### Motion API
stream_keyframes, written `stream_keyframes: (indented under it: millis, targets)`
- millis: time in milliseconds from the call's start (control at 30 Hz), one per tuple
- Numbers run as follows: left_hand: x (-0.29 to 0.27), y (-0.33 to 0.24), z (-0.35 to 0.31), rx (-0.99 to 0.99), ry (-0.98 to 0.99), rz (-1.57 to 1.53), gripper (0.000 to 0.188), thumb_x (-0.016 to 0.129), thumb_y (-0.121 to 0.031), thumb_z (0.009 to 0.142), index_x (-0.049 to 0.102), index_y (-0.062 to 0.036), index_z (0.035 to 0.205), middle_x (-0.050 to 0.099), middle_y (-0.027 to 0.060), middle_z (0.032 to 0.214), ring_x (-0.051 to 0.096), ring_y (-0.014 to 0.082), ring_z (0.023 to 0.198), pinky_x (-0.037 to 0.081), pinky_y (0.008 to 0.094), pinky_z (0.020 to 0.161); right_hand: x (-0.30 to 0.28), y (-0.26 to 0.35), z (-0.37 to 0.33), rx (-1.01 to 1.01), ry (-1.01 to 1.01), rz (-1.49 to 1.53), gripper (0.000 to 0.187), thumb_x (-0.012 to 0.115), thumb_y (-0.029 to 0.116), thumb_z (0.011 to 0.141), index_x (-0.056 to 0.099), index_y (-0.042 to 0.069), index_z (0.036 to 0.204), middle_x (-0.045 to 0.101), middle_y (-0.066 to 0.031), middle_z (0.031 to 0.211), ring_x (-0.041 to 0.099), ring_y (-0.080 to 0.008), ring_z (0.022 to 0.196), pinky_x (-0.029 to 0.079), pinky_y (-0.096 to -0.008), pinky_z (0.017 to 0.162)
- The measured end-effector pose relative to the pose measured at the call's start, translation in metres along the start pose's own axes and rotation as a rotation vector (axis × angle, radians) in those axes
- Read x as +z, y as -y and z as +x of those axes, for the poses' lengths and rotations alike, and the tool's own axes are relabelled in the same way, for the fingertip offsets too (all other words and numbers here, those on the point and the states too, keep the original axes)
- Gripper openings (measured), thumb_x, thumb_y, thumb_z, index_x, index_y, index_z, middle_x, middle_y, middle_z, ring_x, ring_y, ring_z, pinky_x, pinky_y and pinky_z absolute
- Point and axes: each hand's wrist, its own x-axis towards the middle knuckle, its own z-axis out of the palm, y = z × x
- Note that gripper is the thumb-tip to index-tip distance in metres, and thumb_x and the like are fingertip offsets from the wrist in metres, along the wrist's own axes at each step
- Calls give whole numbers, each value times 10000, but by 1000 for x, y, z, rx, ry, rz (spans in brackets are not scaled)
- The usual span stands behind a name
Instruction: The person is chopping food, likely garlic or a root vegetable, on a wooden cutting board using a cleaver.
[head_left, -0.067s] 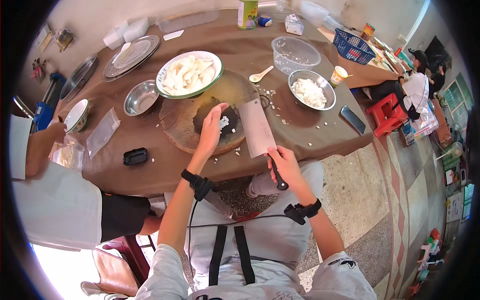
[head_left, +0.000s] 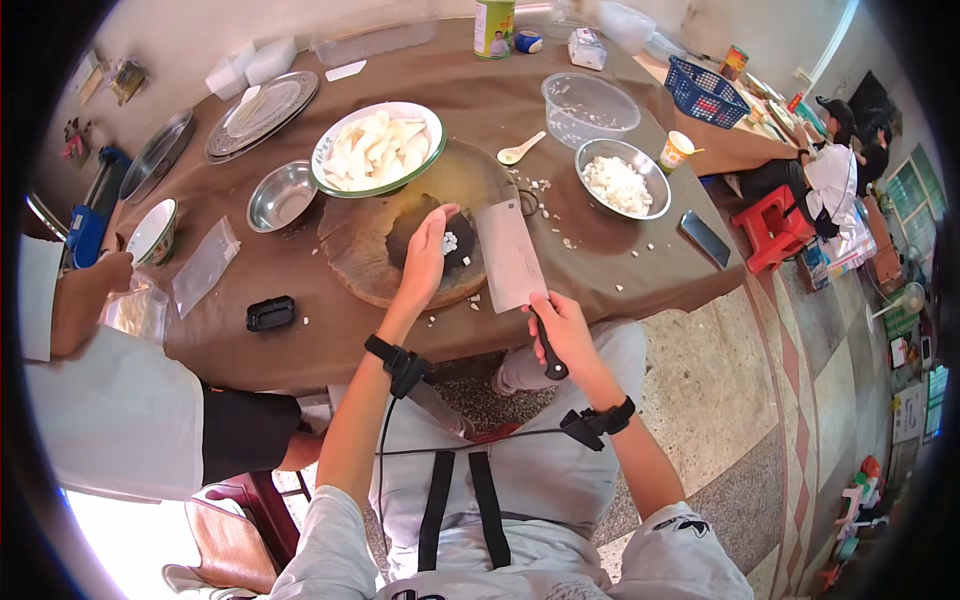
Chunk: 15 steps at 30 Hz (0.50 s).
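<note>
Worktop (head_left: 640,275): brown-covered.
Chopping block (head_left: 352,235): round, wooden, dark-centred.
Cleaver (head_left: 512,258): blade at the chopping block's right edge.
Right hand (head_left: 563,326): grip closed around the cleaver's handle.
Left hand (head_left: 424,262): grip open, fingers extended over the chopping block.
White pieces (head_left: 449,243): on the chopping block, beside the left hand.

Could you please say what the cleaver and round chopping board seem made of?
Cleaver blade: probably steel, satin, from its smooth grey sheen; handle: perhaps plastic, being mostly black. Chopping board: likely wood, matte, from its mottled brown surface.
</note>
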Motion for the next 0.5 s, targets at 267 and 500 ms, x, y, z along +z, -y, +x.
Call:
stream_keyframes:
  millis: [267, 500]
  targets:
    - [1, 0, 6, -68, -80, -219, 697, 311, -485, 1167, 522, 112, 1457, 603, 242, 1474, 511, 297, 1450, 324, 402, 1261, 62, -18, 11, -41, 3, 36, 314, 504, 314, 1125, 570, 15, 1056, 577, -44, 733, 513, -135, 394, 399, -300, 353]
    - [3, -2, 3, -74, -229, -384, 692, 310, -490, 1167, 521, 102, 1454, 605, 247, 1467, 510, 313, 1451, 336, 405, 1257, 94, -30, 14, -30, -1, 161, 318, 509, 322, 1126, 564, 16, 1057, 546, -26, 712, 512, -130, 407, 397, -300, 365]
